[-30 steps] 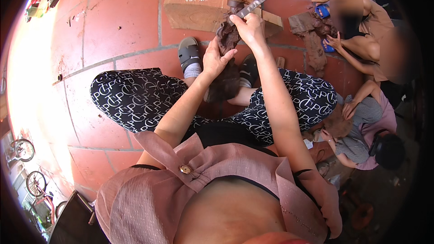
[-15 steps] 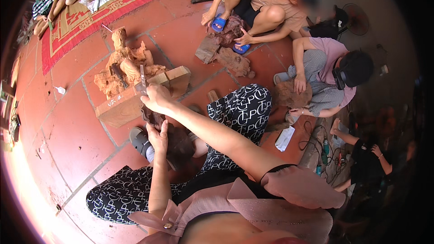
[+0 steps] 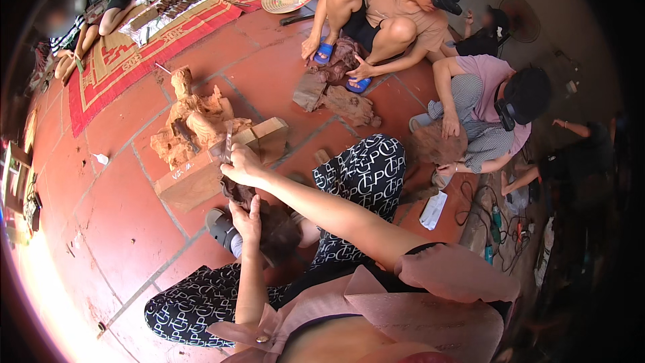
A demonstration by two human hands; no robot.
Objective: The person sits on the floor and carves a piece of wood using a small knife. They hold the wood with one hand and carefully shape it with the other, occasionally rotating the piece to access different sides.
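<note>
Out in front of me, my right hand (image 3: 243,165) is closed around a narrow, flat-bladed tool (image 3: 228,138) whose blade points away from me and looks slightly blurred. The handle end is hidden in my fingers. Just below it, my left hand (image 3: 246,220) grips a small dark reddish-brown wood carving (image 3: 239,193) from the near side. The right hand is against or just above the carving's upper end; whether the blade touches the wood cannot be seen. A larger dark brown wood piece (image 3: 279,234) sits between my legs, under my wrists.
Beyond my hands, a pale carved wooden figure (image 3: 195,121) rests by a thick wooden block (image 3: 185,185). Two co-workers (image 3: 393,13) crouch at the right with dark wood pieces (image 3: 346,104). Cables and power tools (image 3: 496,222) lie right. A red mat (image 3: 161,44) spreads far left.
The whole view has shifted, so the scene sits lower and further right. Both hands keep their holds on the tool and carving. At the far right, a person in dark clothes has changed posture.
</note>
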